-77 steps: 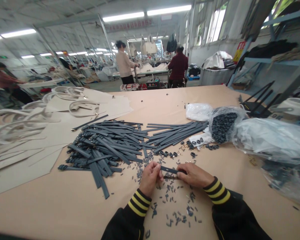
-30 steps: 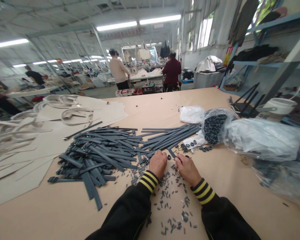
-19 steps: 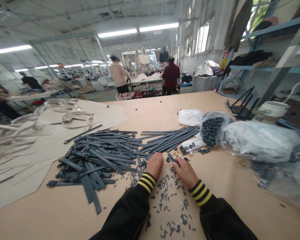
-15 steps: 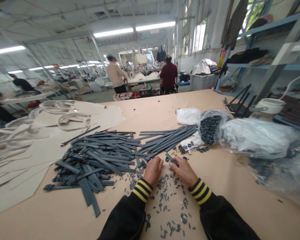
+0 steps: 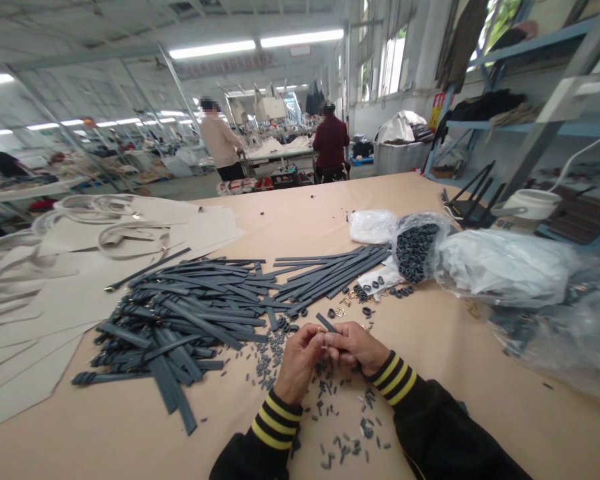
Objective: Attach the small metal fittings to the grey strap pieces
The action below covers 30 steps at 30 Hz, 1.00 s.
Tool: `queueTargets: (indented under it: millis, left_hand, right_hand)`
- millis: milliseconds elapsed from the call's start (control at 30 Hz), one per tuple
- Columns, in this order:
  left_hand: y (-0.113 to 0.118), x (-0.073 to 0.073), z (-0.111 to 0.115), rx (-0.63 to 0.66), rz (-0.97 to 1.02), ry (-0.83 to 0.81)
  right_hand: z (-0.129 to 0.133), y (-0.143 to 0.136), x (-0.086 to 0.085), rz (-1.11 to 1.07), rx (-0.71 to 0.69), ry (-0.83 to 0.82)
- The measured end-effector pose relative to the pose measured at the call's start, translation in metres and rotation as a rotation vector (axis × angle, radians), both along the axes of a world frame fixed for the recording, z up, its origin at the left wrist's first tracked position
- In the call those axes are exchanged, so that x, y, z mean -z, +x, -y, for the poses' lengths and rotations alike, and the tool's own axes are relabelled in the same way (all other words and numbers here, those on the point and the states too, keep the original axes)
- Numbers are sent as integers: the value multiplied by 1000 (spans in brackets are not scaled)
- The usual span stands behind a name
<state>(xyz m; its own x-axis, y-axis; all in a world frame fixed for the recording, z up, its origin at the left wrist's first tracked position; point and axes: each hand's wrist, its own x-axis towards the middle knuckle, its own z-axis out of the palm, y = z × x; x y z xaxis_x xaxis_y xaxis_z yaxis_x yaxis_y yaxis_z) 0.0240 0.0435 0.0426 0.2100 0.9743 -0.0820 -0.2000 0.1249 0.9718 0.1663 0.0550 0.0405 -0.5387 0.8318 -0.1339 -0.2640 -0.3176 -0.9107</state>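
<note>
My two hands meet over the table, fingertips touching. My right hand [image 5: 357, 347] is closed around a short dark grey strap [image 5: 325, 323], whose end sticks out past the fingers. Pinched shut against it, my left hand [image 5: 297, 360] hides whatever lies between its fingertips; a small gold glint shows there. Beneath and around both hands lie many small dark cut bits [image 5: 343, 453]. Just beyond them are dark loops [image 5: 367, 311] and gold rectangular buckles [image 5: 340, 312].
A heap of dark grey straps [image 5: 180, 313] lies left, and a flatter bundle of straps [image 5: 330, 277] lies ahead. Beige pieces [image 5: 35, 313] cover the far left. A bag of dark loops [image 5: 417, 248] and a large plastic bag [image 5: 505, 267] stand right. Two people work farther back.
My hands have come together from slightly apart, the right moving left with the strap. The left fingers now pinch beside it. The whole view has shifted slightly.
</note>
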Motion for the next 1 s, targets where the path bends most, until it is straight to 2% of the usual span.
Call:
queueTargets:
  millis: [100,200,367,467,667,833,1000]
  left_hand:
    - [-3,3,2,64,20,42]
    - [-4,9,2,43,34,16]
    - [-1,12,4,22,175,-166]
    - [-2,12,4,22,190,-204]
    - [-7,16,2,45,83,-180]
    - [-11,14,3,188,212,-263]
    - [-12,12,7,265,344,-326]
  right_hand:
    - [1,-1,-3,-74,-3,-54]
    - [1,-3,-3,-22,16,-18]
    - [1,-3,-3,335,185,242]
    - [1,-2,-3,526,259,422]
    - [6,-3,-4,571,121,508]
    - [8,-1,-12,503,36,536]
    - [8,3,-17,464,-21,500]
